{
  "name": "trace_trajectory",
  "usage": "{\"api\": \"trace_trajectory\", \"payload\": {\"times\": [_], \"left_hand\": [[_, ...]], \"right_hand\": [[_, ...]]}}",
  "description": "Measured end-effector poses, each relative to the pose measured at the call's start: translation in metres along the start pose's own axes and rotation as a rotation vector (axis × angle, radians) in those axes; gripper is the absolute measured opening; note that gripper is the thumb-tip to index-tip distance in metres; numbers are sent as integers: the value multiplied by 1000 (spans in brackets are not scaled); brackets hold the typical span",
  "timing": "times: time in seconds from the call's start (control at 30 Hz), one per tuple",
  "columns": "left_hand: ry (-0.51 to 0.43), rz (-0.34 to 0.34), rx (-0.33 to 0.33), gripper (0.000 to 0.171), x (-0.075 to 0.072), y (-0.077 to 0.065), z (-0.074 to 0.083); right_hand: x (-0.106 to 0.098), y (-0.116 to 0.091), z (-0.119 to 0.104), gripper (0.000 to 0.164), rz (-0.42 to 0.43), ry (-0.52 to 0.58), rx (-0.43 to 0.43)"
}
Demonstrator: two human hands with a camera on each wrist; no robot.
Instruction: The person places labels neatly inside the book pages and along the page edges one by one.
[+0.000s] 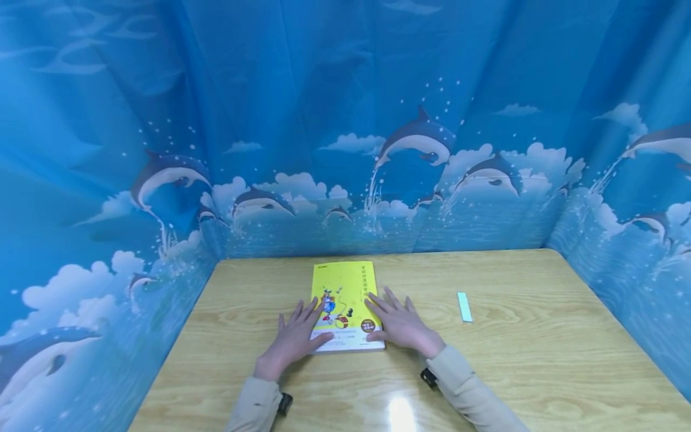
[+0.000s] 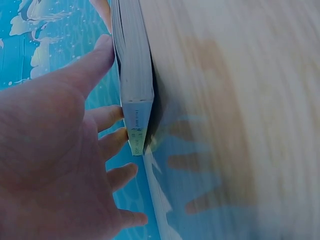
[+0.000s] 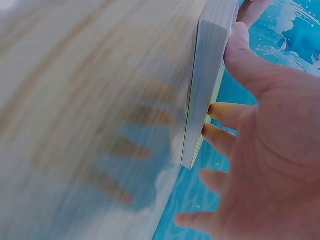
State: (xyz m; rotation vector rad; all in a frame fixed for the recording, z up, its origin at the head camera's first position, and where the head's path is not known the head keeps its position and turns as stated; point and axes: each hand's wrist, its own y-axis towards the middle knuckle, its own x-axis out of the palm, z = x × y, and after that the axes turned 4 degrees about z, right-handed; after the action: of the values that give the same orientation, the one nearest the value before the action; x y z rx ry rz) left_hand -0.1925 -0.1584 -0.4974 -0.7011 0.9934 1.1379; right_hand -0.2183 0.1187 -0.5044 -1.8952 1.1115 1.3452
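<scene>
A thick yellow book (image 1: pixel 345 277) lies flat on the wooden table, its cover up, with a cartoon figure and a white band along the near edge. My left hand (image 1: pixel 291 337) is spread at its left side, thumb and some fingertips resting on the cover. On the opposite side my right hand (image 1: pixel 402 324) lies likewise, with thumb and fingertips over the right edge. The left wrist view shows the spine (image 2: pixel 137 122) beside my spread fingers (image 2: pixel 115 145). In the right wrist view, the page edges (image 3: pixel 207 60) show below my fingers (image 3: pixel 220 137).
A small pale blue-green strip (image 1: pixel 465 307) lies on the wooden table (image 1: pixel 540 360), right of the book. Behind and along both sides hangs a blue curtain (image 1: pixel 324 90) printed with dolphins. Each sleeve has a dark device (image 1: pixel 429 378) at the wrist.
</scene>
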Motion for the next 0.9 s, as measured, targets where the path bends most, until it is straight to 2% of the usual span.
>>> {"api": "trace_trajectory", "payload": {"times": [0.4, 0.63, 0.77, 0.9], "left_hand": [[2, -5, 1, 80, 3, 2, 9], [-1, 15, 45, 81, 7, 1, 9], [9, 28, 49, 82, 11, 2, 9], [17, 3, 30, 80, 9, 1, 14]], "right_hand": [[-13, -10, -3, 83, -25, 14, 35], [-13, -14, -2, 83, -29, 16, 47], [-13, -16, 1, 82, -23, 24, 38], [-16, -21, 1, 83, -21, 36, 29]]}}
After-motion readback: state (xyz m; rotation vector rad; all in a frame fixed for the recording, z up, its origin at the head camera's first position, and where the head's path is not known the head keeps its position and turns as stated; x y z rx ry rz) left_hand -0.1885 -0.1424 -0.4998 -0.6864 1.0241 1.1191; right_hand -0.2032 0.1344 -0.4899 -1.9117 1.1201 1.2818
